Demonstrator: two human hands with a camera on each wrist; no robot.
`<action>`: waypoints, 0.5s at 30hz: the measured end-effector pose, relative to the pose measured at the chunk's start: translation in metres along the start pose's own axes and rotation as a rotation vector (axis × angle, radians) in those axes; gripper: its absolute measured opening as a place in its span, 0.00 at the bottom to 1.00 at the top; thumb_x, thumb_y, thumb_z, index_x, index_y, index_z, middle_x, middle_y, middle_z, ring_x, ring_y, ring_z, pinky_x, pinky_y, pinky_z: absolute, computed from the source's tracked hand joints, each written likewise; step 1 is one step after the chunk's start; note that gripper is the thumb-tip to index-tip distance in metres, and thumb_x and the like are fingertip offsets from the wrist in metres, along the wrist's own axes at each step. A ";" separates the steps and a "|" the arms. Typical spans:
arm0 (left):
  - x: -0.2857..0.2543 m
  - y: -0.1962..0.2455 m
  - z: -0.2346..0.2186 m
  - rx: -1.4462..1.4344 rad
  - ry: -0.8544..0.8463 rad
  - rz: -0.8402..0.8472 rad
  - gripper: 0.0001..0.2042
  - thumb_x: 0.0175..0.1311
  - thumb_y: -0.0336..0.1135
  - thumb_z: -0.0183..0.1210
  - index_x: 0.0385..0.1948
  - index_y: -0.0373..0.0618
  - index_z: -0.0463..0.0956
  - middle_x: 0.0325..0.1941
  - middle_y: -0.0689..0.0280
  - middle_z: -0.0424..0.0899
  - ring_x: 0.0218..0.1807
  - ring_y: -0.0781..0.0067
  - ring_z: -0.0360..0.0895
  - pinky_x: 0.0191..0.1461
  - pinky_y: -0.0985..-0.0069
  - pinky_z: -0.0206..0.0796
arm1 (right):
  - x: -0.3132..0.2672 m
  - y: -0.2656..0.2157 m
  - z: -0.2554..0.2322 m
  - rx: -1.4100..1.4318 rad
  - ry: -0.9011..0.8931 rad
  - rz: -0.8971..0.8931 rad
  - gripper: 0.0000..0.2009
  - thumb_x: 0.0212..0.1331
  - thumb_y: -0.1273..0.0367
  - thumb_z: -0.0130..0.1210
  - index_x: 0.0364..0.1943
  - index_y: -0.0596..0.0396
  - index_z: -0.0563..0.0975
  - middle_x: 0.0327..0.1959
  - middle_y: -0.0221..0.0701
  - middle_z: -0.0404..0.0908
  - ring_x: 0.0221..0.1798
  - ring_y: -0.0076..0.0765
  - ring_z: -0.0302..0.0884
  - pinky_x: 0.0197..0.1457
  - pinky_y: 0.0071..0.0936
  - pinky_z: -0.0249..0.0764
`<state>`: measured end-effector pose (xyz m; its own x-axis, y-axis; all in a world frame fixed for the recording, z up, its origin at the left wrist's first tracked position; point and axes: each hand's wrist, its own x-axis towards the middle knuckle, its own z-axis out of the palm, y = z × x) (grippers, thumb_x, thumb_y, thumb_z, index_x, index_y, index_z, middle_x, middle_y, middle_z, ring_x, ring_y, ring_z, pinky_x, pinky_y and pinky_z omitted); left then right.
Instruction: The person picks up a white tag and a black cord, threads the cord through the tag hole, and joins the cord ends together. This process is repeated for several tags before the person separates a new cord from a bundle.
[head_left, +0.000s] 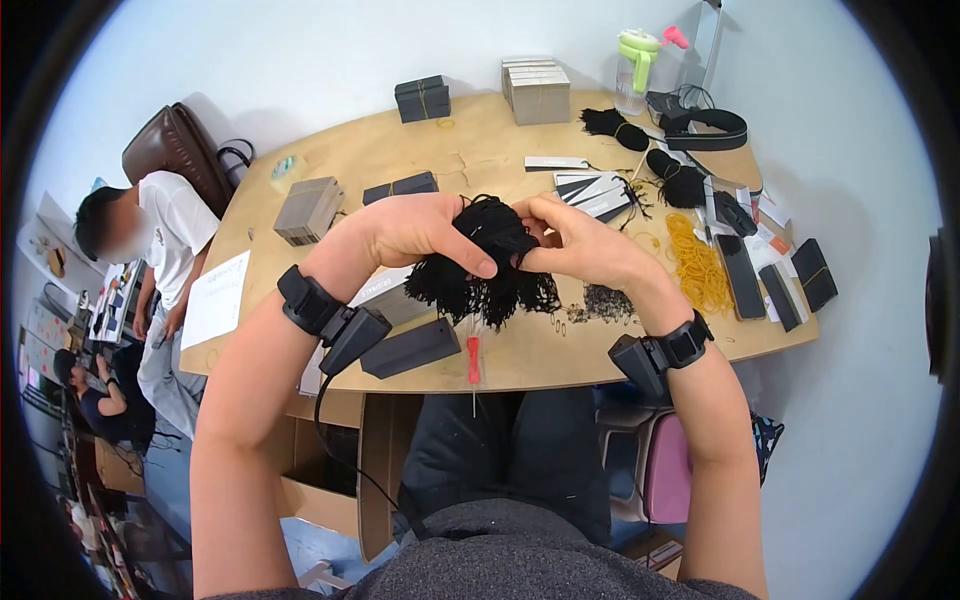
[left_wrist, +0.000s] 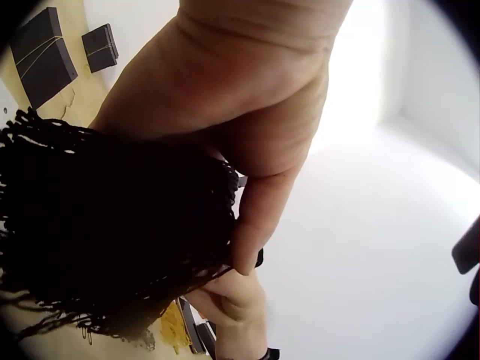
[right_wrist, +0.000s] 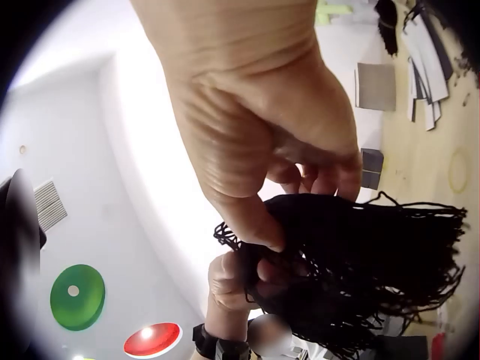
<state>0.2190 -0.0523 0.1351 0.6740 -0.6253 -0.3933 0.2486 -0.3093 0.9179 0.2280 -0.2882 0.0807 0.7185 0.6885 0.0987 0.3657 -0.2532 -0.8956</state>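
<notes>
A thick bundle of black cords (head_left: 490,255) is held up above the near part of the table. The left hand (head_left: 425,232) grips it from the left, thumb across its front; in the left wrist view the bundle (left_wrist: 112,217) hangs from under the left hand (left_wrist: 232,97). From the right, the right hand (head_left: 572,240) pinches the bundle's upper edge with bent fingers. Seen from the right wrist, the right hand (right_wrist: 262,127) has its thumb and fingers on the cords (right_wrist: 360,255). Some fingertips are hidden behind the cords.
A red screwdriver (head_left: 474,362) lies at the table's (head_left: 520,372) near edge, beside a dark box (head_left: 410,348). Yellow rubber bands (head_left: 700,262), white tags (head_left: 597,193) and more black cord bundles (head_left: 680,182) lie right. Stacked boxes (head_left: 538,92) and a jug (head_left: 634,72) stand behind; a person (head_left: 175,230) sits left.
</notes>
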 end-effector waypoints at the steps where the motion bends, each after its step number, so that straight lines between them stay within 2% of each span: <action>1: 0.000 0.001 0.002 0.010 0.014 -0.007 0.17 0.49 0.26 0.70 0.43 0.38 0.80 0.40 0.66 0.85 0.41 0.76 0.80 0.48 0.80 0.71 | -0.001 0.000 0.000 -0.061 0.002 0.021 0.40 0.45 0.60 0.71 0.65 0.62 0.67 0.49 0.37 0.66 0.51 0.34 0.68 0.56 0.27 0.69; 2: -0.001 0.001 0.003 0.022 0.028 -0.013 0.16 0.50 0.25 0.69 0.43 0.38 0.80 0.40 0.66 0.85 0.41 0.76 0.80 0.48 0.80 0.70 | -0.003 0.000 0.000 -0.060 0.001 0.022 0.40 0.45 0.60 0.71 0.65 0.62 0.67 0.49 0.37 0.66 0.51 0.34 0.68 0.56 0.27 0.69; 4: -0.001 0.002 0.004 0.041 0.021 -0.005 0.14 0.52 0.25 0.67 0.42 0.37 0.80 0.40 0.67 0.85 0.42 0.78 0.80 0.50 0.80 0.70 | -0.008 -0.002 -0.001 -0.210 0.026 -0.038 0.49 0.40 0.56 0.74 0.67 0.65 0.62 0.51 0.40 0.65 0.52 0.38 0.68 0.56 0.28 0.69; 5: -0.001 0.002 0.003 0.061 0.015 0.003 0.13 0.54 0.25 0.65 0.42 0.37 0.80 0.41 0.68 0.85 0.44 0.79 0.79 0.52 0.80 0.69 | -0.011 -0.006 -0.004 -0.211 0.026 -0.038 0.49 0.40 0.56 0.74 0.67 0.65 0.62 0.51 0.40 0.65 0.52 0.38 0.68 0.56 0.28 0.69; 8: 0.004 0.000 0.000 0.169 0.091 -0.045 0.13 0.55 0.26 0.63 0.42 0.37 0.80 0.41 0.67 0.85 0.44 0.79 0.79 0.52 0.80 0.69 | -0.020 -0.025 -0.014 -0.336 -0.018 -0.106 0.55 0.37 0.58 0.78 0.70 0.62 0.57 0.51 0.36 0.60 0.55 0.37 0.64 0.61 0.28 0.65; 10: 0.003 0.002 0.001 0.152 0.088 -0.057 0.12 0.55 0.27 0.63 0.42 0.36 0.80 0.41 0.67 0.85 0.43 0.79 0.79 0.52 0.80 0.70 | -0.020 -0.036 -0.016 -0.424 0.020 -0.142 0.59 0.34 0.55 0.79 0.71 0.63 0.54 0.54 0.39 0.60 0.59 0.42 0.64 0.64 0.30 0.64; 11: 0.002 0.004 0.002 0.139 0.084 -0.069 0.12 0.55 0.27 0.62 0.42 0.36 0.80 0.40 0.66 0.85 0.43 0.79 0.80 0.52 0.80 0.70 | -0.018 -0.037 -0.014 -0.424 0.020 -0.141 0.59 0.34 0.55 0.79 0.71 0.63 0.54 0.54 0.39 0.60 0.59 0.42 0.64 0.64 0.30 0.64; 13: 0.005 0.003 0.000 0.086 0.046 -0.056 0.12 0.56 0.27 0.62 0.42 0.37 0.80 0.40 0.66 0.85 0.43 0.78 0.80 0.52 0.79 0.70 | -0.012 -0.040 -0.008 -0.500 0.058 -0.255 0.58 0.35 0.55 0.79 0.71 0.63 0.55 0.56 0.41 0.60 0.61 0.44 0.64 0.64 0.32 0.64; 15: 0.005 0.002 0.000 0.032 0.010 -0.044 0.12 0.56 0.26 0.62 0.42 0.37 0.80 0.40 0.66 0.86 0.43 0.78 0.80 0.52 0.79 0.70 | -0.006 -0.035 -0.002 -0.517 0.098 -0.255 0.57 0.36 0.55 0.78 0.71 0.63 0.55 0.56 0.42 0.61 0.61 0.45 0.64 0.64 0.33 0.65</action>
<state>0.2231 -0.0559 0.1353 0.6700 -0.6031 -0.4329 0.2561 -0.3595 0.8973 0.2119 -0.2847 0.1127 0.6117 0.7118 0.3451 0.7582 -0.4032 -0.5123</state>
